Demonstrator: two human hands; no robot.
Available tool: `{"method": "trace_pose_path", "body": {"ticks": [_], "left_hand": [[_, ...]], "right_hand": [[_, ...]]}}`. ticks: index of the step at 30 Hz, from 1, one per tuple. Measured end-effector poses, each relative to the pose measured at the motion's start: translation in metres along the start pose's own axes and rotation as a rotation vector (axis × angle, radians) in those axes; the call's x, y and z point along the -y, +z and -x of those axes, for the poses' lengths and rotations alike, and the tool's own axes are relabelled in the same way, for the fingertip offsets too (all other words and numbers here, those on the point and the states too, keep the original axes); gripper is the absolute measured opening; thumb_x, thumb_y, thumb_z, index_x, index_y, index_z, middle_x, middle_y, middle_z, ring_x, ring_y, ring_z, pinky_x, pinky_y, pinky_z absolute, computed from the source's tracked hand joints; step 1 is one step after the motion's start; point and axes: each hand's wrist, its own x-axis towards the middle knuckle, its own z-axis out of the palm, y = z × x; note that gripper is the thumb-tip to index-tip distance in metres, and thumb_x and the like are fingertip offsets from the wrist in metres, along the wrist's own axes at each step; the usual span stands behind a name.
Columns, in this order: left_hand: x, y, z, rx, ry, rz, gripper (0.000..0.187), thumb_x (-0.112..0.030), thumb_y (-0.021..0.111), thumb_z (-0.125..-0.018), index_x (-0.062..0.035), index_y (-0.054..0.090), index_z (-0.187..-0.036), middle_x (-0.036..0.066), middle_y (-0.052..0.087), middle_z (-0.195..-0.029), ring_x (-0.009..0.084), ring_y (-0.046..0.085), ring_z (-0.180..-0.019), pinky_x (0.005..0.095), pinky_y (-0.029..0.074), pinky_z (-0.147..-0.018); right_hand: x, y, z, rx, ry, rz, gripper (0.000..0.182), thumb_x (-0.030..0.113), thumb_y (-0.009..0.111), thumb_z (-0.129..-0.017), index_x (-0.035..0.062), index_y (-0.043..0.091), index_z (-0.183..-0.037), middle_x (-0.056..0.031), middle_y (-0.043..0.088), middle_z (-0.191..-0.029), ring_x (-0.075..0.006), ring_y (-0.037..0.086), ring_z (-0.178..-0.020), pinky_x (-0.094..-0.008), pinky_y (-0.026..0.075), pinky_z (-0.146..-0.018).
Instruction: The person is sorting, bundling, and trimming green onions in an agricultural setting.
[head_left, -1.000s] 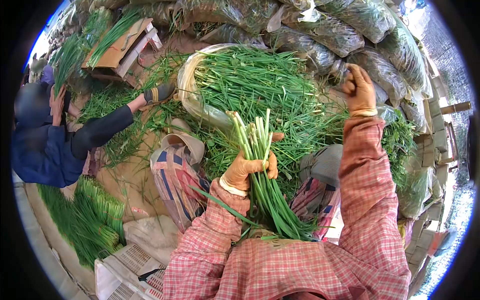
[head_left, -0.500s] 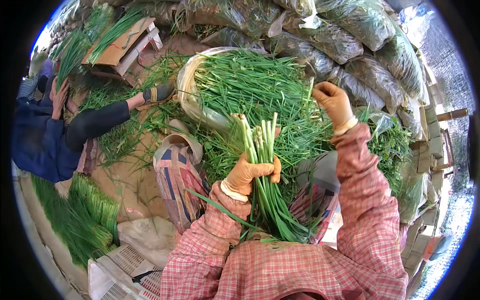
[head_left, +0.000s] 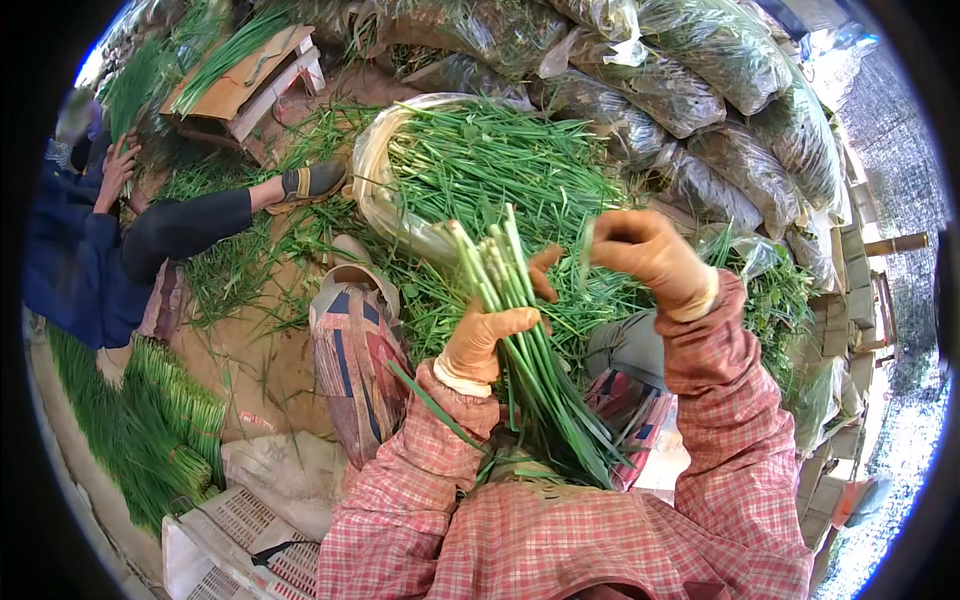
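Head view: gloved left hand point(head_left: 487, 335) grips a bunch of green stalks point(head_left: 520, 330) upright; right hand point(head_left: 645, 255), closed, pinches one stalk just beside it.

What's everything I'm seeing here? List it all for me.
Bunch of stalks: one, green, in left hand.
Open sack of greens: one, clear plastic, ahead.
Filled sacks: many, clear, stacked behind and right.
Tied bundles: a row, green, on ground at left.
Cardboard: one, brown, upper left.
Crate: one, white, lower left.
Co-worker: one, dark clothes, seated left.
Left hand: tan glove, gripping bunch.
Right hand: tan glove, pinching one stalk beside the bunch.
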Motion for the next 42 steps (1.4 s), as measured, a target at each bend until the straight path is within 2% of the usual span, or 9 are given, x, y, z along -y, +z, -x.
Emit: {"method": "trace_pose_path", "body": {"ticks": [10,13,16,22,26,29,33,36,42], "left_hand": [[0.011,0.008,0.002,0.064,-0.091,-0.064,0.043,-0.007,0.071,-0.07,0.0001,0.052,-0.108,0.006,0.059,-0.086,0.0176,0.058,-0.074,0.0307,0.046,-0.067],[0.009,0.01,0.001,0.055,-0.105,-0.094,0.043,-0.006,0.07,-0.07,0.0,0.052,-0.109,0.006,0.06,-0.083,0.0165,0.058,-0.075,0.0289,0.045,-0.07],[0.009,0.013,0.001,0.047,-0.118,-0.101,0.045,-0.007,0.07,-0.07,0.0004,0.051,-0.11,0.006,0.06,-0.081,0.0154,0.057,-0.075,0.0272,0.044,-0.071],[0.007,0.012,0.002,0.092,-0.142,-0.06,0.046,-0.008,0.069,-0.07,0.0006,0.051,-0.112,0.006,0.06,-0.081,0.0148,0.056,-0.074,0.0272,0.044,-0.071],[0.014,0.01,0.004,0.119,-0.239,0.004,0.05,-0.007,0.069,-0.071,0.0004,0.049,-0.116,0.006,0.061,-0.083,0.014,0.055,-0.074,0.0264,0.044,-0.071],[0.012,0.013,0.003,0.102,-0.259,0.03,0.057,-0.01,0.069,-0.07,0.0007,0.045,-0.12,0.006,0.06,-0.087,0.014,0.056,-0.078,0.0255,0.044,-0.072],[0.022,0.005,-0.011,0.256,-0.177,0.05,0.073,-0.014,0.071,-0.066,0.0017,0.037,-0.128,0.009,0.06,-0.098,0.0177,0.055,-0.094,0.0286,0.043,-0.082],[0.017,0.006,-0.008,0.244,-0.137,0.017,0.085,-0.018,0.071,-0.061,0.0054,0.029,-0.132,0.014,0.06,-0.097,0.0288,0.052,-0.104,0.0406,0.037,-0.095],[0.024,-0.011,-0.013,0.248,-0.156,0.023,0.081,-0.013,0.071,-0.064,0.0021,0.031,-0.133,0.01,0.061,-0.096,0.0226,0.057,-0.096,0.0341,0.042,-0.088]], "right_hand": [[0.009,-0.064,-0.055,-0.52,-0.217,0.289,0.026,0.024,0.067,-0.079,0.0003,0.066,-0.091,-0.0052,0.064,-0.08,-0.0114,0.057,-0.074,-0.0237,0.046,-0.069],[0.032,-0.028,-0.062,-0.095,-0.184,0.513,0.051,0.045,0.067,-0.076,-0.0001,0.065,-0.1,-0.0139,0.065,-0.093,-0.0204,0.059,-0.088,-0.032,0.047,-0.078],[0.05,0.007,-0.066,0.263,0.103,0.639,0.044,0.041,0.065,-0.078,0.0017,0.065,-0.099,-0.0143,0.066,-0.091,-0.0213,0.061,-0.086,-0.0328,0.047,-0.078],[0.033,-0.013,-0.089,-0.093,-0.198,0.52,0.022,0.019,0.064,-0.082,0.0003,0.064,-0.094,-0.0062,0.065,-0.083,-0.0131,0.058,-0.076,-0.0277,0.047,-0.072],[0.061,-0.121,-0.112,-0.505,-0.42,0.279,0.042,0.043,0.061,-0.081,0.0056,0.065,-0.1,-0.0082,0.066,-0.091,-0.0186,0.058,-0.09,-0.0308,0.043,-0.082],[0.098,-0.098,-0.102,-0.188,-0.339,0.823,0.039,0.033,0.055,-0.089,0.0002,0.059,-0.109,-0.0104,0.063,-0.102,-0.0162,0.056,-0.1,-0.0279,0.041,-0.09],[0.106,-0.036,-0.14,0.43,-0.569,0.316,0.049,0.038,0.034,-0.096,0.0013,0.045,-0.127,-0.0134,0.05,-0.127,-0.0213,0.046,-0.118,-0.0336,0.035,-0.099],[0.102,0.014,-0.111,0.448,-0.78,0.643,0.047,0.039,0.033,-0.096,0.006,0.051,-0.124,-0.0123,0.056,-0.118,-0.0218,0.047,-0.116,-0.0311,0.034,-0.101],[0.072,0.026,-0.118,0.727,-0.15,0.779,0.037,0.028,0.033,-0.098,0.0071,0.05,-0.123,-0.0121,0.056,-0.117,-0.021,0.054,-0.107,-0.0336,0.041,-0.095]]}}
